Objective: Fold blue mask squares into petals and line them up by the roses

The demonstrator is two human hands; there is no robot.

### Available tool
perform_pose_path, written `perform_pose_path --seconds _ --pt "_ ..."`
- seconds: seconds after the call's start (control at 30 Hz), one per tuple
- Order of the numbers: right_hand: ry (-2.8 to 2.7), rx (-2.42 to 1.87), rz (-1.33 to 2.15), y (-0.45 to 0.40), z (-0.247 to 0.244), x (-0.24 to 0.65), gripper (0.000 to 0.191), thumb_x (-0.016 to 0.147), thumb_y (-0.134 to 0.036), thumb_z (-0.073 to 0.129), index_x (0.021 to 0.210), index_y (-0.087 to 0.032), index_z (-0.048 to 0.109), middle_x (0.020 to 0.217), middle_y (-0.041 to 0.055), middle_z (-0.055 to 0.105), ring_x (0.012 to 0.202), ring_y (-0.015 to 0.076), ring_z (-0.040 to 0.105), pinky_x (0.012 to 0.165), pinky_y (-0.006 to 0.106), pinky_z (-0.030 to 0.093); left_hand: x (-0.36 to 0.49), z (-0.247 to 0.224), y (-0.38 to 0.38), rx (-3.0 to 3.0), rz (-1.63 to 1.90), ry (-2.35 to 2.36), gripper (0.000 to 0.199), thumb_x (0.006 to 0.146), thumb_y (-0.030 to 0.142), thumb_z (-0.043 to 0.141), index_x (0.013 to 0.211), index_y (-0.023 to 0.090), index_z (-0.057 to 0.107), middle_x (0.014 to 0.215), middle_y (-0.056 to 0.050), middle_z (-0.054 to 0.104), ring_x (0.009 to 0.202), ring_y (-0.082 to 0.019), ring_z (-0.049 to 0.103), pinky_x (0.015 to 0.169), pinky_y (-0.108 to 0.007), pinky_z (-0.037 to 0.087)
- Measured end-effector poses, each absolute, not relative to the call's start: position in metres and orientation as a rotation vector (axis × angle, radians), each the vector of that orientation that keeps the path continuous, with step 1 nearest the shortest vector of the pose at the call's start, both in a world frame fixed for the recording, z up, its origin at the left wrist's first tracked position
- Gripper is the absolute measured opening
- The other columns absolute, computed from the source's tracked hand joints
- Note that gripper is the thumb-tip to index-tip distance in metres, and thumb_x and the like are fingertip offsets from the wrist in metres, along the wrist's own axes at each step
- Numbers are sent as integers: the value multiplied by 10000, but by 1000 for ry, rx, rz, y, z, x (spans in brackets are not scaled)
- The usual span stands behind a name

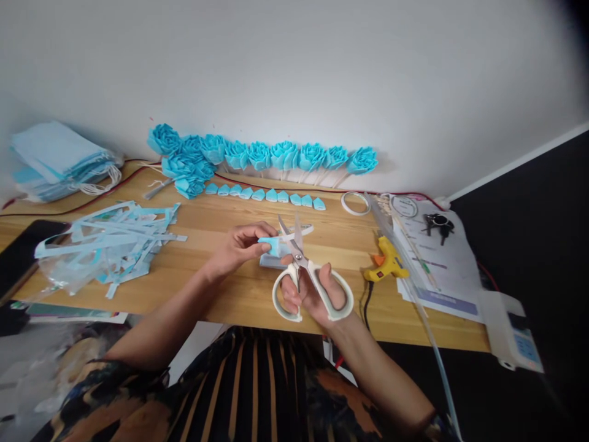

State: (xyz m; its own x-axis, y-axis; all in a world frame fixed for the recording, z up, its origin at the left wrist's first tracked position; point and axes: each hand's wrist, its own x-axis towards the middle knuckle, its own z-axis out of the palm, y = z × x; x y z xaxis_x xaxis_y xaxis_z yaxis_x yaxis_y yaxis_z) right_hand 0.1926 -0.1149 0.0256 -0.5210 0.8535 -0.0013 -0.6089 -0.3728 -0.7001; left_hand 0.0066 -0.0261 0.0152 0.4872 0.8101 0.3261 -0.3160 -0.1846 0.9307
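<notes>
Pinching the blue piece [273, 246] in my left hand [237, 250], mid-table on the near side of the small blue petals [271, 195], I should hold it flat and still while my right hand [315, 302], gripping the open scissors [299, 258], steers the blades clear of my fingertips.

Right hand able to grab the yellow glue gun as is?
Likely not: the right hand holds the scissors, fingers in the handle loops. Reach itself looks fine; the yellow glue gun lies close by on its right.
</notes>
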Motion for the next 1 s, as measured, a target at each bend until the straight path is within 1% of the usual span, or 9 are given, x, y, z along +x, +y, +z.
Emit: perform_pose_path --seconds 0.17,0.33,0.43,0.53,0.63,0.7,0.77,0.87,1.0 --pt "-767 -492 1999 -119 23 189 594 774 -740 583 1053 -216 620 646 -31 472 515 101 382 438 219 376 7 16 -27 1417 1084 465 154 813 278 741 741 155 685 877 -54 673 817 -140 610 758 -263 469" --pt "-755 -503 1986 -120 19 188 579 769 -737 592 1020 -217 623 659 -30 470 522 95 368 443 213 367 6 13 -26 1424 1091 469 161 804 280 750 734 152 682 868 -53 675 805 -141 615 758 -269 475" --pt "-769 -485 1978 -120 17 187 569 790 -730 571 1040 -221 622 660 -28 467 524 96 363 450 214 358 5 13 -26 1423 1098 458 142 806 265 746 742 155 685 878 -54 678 812 -139 619 758 -263 476" --pt "-810 -465 1959 -121 17 186 599 797 -740 549 1081 -217 616 685 -10 491 566 117 411 499 242 400 5 13 -26 1418 1093 463 130 812 259 739 752 155 689 884 -56 678 810 -136 618 751 -258 478" --pt "-837 -420 1958 -121 20 186 626 789 -746 553 1120 -217 607 766 25 542 662 148 479 581 283 452 5 14 -27 1401 1125 477 141 802 266 749 742 155 685 876 -53 674 806 -137 616 751 -262 482" --pt "-827 -392 1968 -121 21 186 615 793 -735 560 1122 -217 610 802 38 560 712 160 500 617 299 465 5 15 -26 1399 1140 486 158 795 277 756 729 154 682 869 -54 674 804 -141 615 754 -268 484" --pt "-816 -383 1977 -120 23 186 611 789 -732 568 1113 -216 615 800 38 563 723 164 503 626 307 469 5 16 -26 1404 1137 485 175 791 291 760 719 152 681 863 -60 676 805 -148 617 755 -276 485" --pt "-798 -389 1987 -120 24 187 615 789 -737 564 1110 -215 623 773 28 555 689 156 488 596 297 466 4 16 -26 1401 1124 462 176 791 295 761 722 154 683 858 -61 677 815 -155 621 758 -285 483" --pt "-746 -374 2014 -121 25 187 600 814 -710 561 1140 -212 637 710 3 536 583 122 431 499 244 414 4 13 -26 1397 1125 457 179 787 304 767 724 158 685 850 -56 676 825 -158 619 773 -290 477"
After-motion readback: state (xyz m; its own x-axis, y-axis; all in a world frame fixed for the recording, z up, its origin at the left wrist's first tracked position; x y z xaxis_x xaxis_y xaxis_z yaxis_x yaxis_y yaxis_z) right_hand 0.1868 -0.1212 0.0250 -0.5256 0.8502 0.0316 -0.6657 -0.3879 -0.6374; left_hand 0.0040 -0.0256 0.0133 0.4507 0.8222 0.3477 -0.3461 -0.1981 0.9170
